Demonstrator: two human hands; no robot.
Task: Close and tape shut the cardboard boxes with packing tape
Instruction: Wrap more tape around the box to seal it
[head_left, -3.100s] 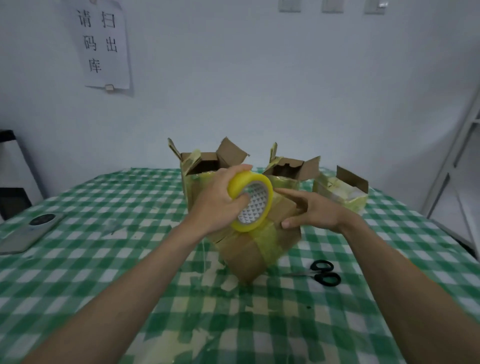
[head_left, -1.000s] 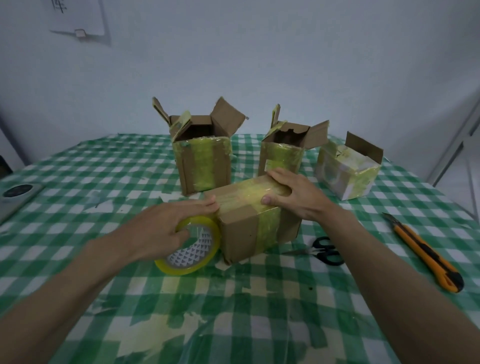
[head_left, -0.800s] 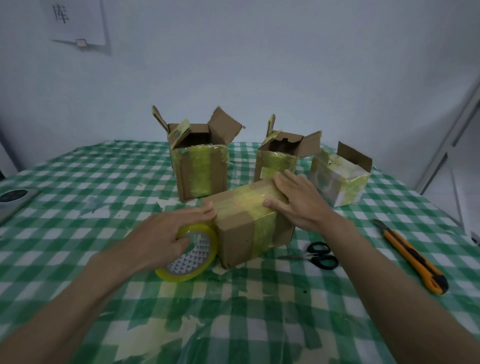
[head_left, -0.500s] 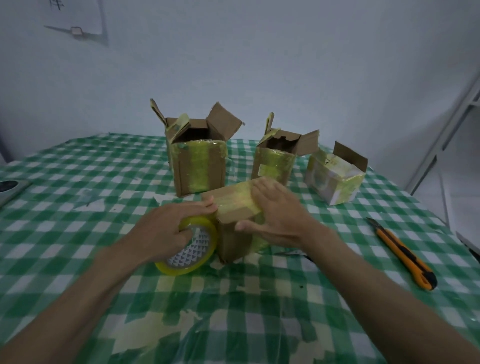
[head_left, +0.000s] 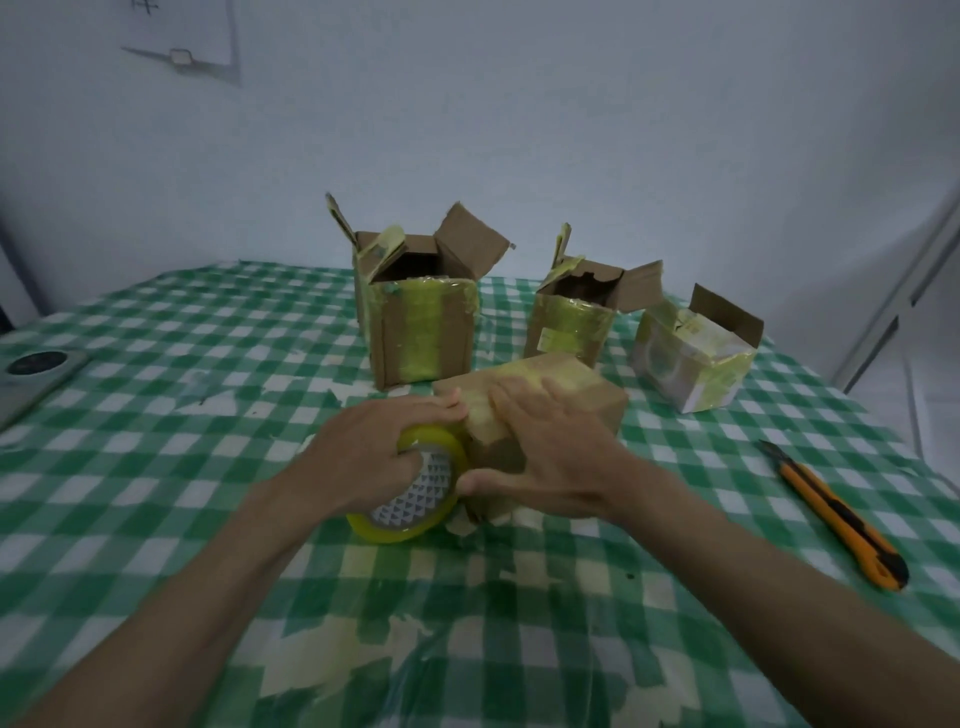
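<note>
A small closed brown cardboard box wrapped in yellowish tape (head_left: 540, 402) lies on its side at the middle of the counter covered in a green-and-white checked cloth (head_left: 156, 395). The right hand (head_left: 545, 452) lies over the box's near end, fingers straight and flat on its top face, the thumb pressed against its near face; this grip is spread and pressing, curled round nothing. At 9 o'clock of the box, touching its near left corner, stands a yellow roll of packing tape with a white patterned core (head_left: 415, 493), tilted on the cloth. The left hand (head_left: 374, 457) holds it, the grip curled over the roll's top edge with fingers tucked into its core.

At 12 o'clock of the closed box stands a taller brown cardboard box with its top flaps open (head_left: 421, 327). At 1 o'clock stands a smaller open-flapped cardboard box (head_left: 576, 317), and at 2 o'clock a tape-covered box with one flap raised (head_left: 693, 358), tilted. An orange and black utility knife (head_left: 836, 517) lies on the cloth at 3 o'clock, well apart from the hands. A grey flat device with a dark round disc (head_left: 36, 371) rests at the counter's left edge, at 9 o'clock. A white sheet of paper (head_left: 182, 31) hangs on the wall at 11 o'clock.
</note>
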